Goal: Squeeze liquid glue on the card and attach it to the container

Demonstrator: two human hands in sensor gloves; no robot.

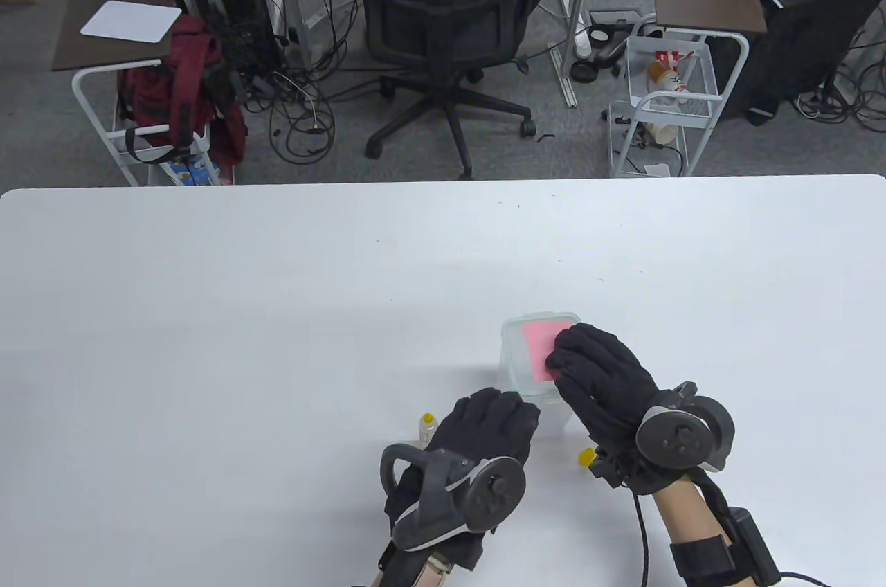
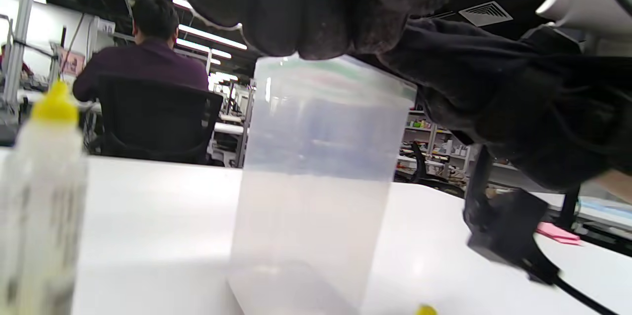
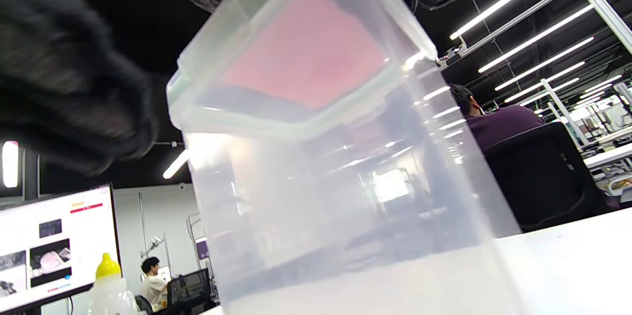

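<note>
Right hand point(image 1: 602, 372) fingers point(image 1: 564, 355) flat, pressing card point(image 1: 540, 341)

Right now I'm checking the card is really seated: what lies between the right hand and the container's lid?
The pink card lies there: in the table view the right hand rests on it, atop the container's lid.

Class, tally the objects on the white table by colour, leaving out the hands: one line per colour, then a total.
Pink: 1, the pink paper card on the container's lid.
Translucent: 1, the clear plastic lidded container.
Yellow-capped: 1, the small glue bottle.
Yellow: 1, a small yellow piece, possibly a loose cap.
Total: 4
</note>
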